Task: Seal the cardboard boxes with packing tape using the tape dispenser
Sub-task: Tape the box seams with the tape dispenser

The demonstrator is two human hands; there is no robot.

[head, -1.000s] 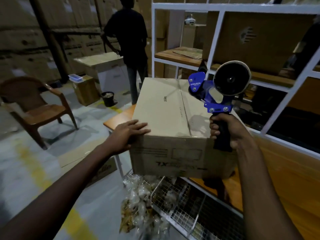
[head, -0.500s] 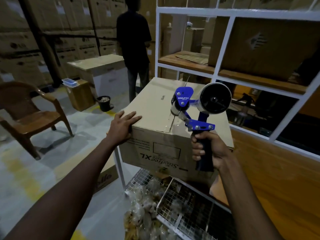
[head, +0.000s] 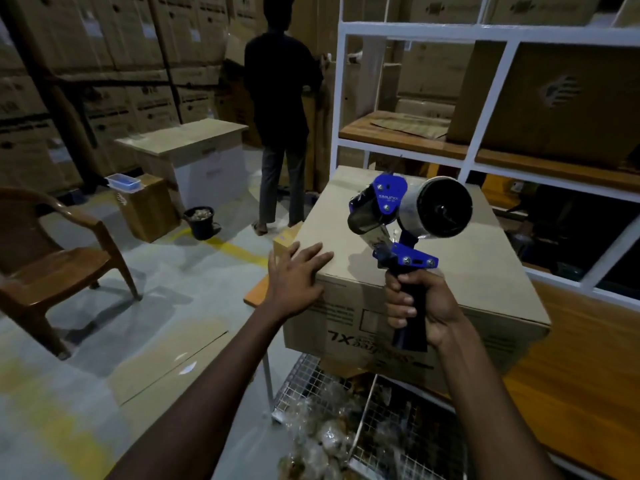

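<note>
Dozens of stacked cartons [head: 104, 64] fill the far wall, all closed. To your right the white rack [head: 485, 29] carries one big closed carton [head: 554, 105] on a wooden shelf. Your cardboard box [head: 332, 209] sits straight ahead on the orange surface [head: 571, 358], flaps down, its printed front upside down towards you; what it holds is hidden. Below it the wire basket [head: 304, 379] holds clear bags [head: 322, 431] of something pale. Across the floor a small brown box [head: 149, 213] has a blue tray [head: 124, 183] on top, and near it stands a black bucket [head: 202, 230] with pale bits inside.

Beyond the box a person [head: 280, 98] stands with back turned, beside the rack. A low cabinet [head: 194, 150] stands left of them, a brown chair [head: 52, 265] sits at your far left, and a flat cardboard sheet [head: 166, 355] lies on the floor by your left arm.

Your left hand [head: 294, 282] lies on the box's near left corner, fingers [head: 315, 254] straight and spread. Your right hand [head: 419, 306] has its fingers [head: 398, 301] wrapped round the black handle of the tape dispenser [head: 391, 202], held upright over the box's near edge, its tape roll [head: 440, 207] to the right. The dispenser hides the top seam.
</note>
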